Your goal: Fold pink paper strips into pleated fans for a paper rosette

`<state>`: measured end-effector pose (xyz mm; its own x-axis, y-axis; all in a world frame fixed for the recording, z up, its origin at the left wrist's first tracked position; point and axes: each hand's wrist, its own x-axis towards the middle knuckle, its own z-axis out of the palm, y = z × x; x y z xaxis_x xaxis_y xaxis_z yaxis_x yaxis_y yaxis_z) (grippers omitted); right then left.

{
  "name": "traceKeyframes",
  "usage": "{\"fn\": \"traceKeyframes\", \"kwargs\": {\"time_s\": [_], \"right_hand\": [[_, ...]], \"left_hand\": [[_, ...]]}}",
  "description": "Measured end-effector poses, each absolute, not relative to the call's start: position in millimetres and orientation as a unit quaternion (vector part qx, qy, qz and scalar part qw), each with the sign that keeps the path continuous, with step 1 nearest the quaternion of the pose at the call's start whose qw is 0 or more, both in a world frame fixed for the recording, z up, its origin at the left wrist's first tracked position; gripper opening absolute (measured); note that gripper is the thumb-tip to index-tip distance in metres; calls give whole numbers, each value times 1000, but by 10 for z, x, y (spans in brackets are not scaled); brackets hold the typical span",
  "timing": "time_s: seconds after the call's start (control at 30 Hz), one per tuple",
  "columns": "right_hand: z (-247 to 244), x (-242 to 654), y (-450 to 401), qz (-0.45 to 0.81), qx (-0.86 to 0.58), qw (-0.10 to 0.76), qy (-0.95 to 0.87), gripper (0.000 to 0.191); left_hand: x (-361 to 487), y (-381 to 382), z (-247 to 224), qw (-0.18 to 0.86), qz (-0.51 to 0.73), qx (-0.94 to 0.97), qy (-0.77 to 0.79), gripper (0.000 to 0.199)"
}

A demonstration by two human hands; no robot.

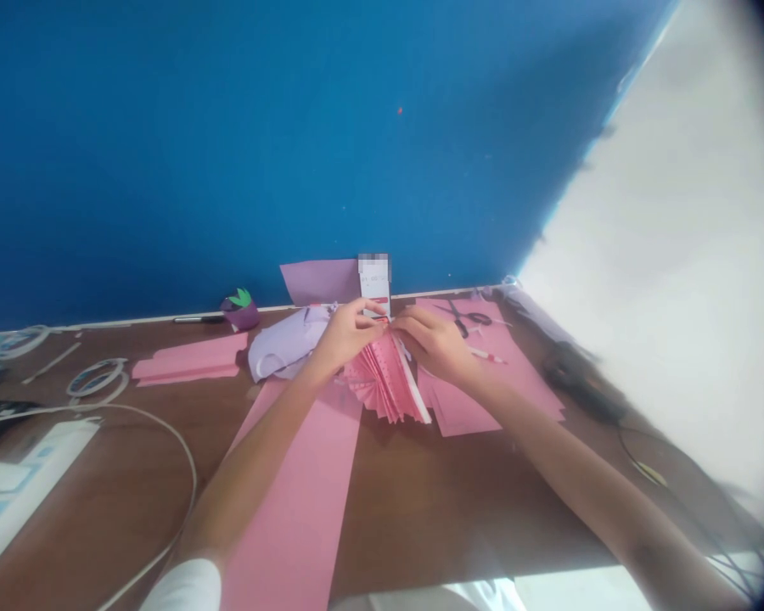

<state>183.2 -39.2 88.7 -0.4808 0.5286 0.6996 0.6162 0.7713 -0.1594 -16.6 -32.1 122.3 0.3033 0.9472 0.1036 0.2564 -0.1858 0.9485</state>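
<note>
While my forearms (273, 441) slant forward and inward, my left hand (347, 333) and right hand (438, 341) meet at the fingertips, pinched narrow on the gathered top of a pleated pink paper fan (382, 382), its folds spreading below them toward me. Under my fingers lies a brown wooden tabletop (413, 501); just beyond them a phone (375, 287) stands upright before the blue wall (293, 153). Left of them rests crumpled lilac paper (286, 342); right of them, black scissors (462, 327) lie on pink sheets (515, 386). Nearer me than my fingers, brown wood stretches from the fan to the table's near edge.
</note>
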Motion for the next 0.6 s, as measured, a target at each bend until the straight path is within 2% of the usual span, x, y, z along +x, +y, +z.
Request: {"fn": "traceKeyframes", "kwargs": {"time_s": [0.2,0.4,0.6], "right_hand": [[888,1863,-357,-81,-324,362,-870,16],[1049,1999,-351,-60,-366,342,-863,16],[1239,2207,-373,-51,-440,385,-810,11]], "left_hand": [[-242,-231,1174,453,399,654,455,36],[-416,37,978,407,470,592,512,30],[-596,247,831,396,521,537,533,34]]}}
